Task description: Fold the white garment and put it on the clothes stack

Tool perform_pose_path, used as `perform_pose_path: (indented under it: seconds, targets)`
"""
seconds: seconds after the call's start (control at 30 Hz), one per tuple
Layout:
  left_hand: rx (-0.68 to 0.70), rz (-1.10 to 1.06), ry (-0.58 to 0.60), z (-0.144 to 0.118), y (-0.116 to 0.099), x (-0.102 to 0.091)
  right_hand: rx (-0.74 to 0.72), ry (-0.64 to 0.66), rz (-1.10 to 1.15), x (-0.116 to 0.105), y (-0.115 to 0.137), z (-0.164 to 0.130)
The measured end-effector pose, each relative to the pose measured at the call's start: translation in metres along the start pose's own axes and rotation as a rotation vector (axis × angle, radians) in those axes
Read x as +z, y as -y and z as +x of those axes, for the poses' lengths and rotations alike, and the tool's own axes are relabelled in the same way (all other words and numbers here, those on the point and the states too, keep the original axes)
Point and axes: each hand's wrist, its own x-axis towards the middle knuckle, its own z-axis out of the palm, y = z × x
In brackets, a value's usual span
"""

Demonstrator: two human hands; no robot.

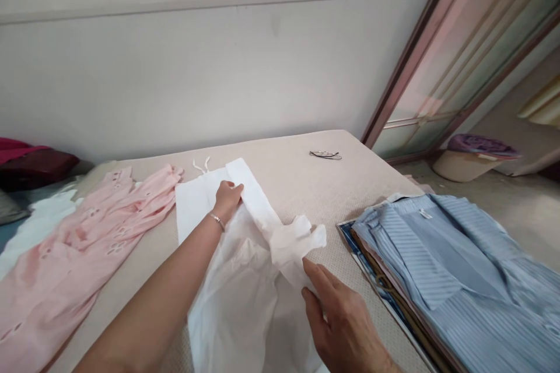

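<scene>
Hands on white garment (245, 280), spread on the bed (297, 186). We see our left hand (227, 198) pinching its folded strip; our right hand (345, 320) lies open, fingertips touching cloth.

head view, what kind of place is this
Probably a bedroom at home: a white garment is spread on a beige mattress, a pink dress and folded blue striped clothes lie alongside, and a sliding door stands behind.
</scene>
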Motion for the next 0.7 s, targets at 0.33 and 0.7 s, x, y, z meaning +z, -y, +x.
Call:
perform_pose_path:
  seconds: [0.33,0.7]
  targets:
    - [0.302,0.501,-0.031,0.015,0.026,-0.008,-0.199,0.175,-0.243,0.0,0.003,-0.01]
    - [0.587,0.798,0.103,0.018,0.022,0.01,-0.155,0.377,-0.382,0.018,0.002,-0.018]
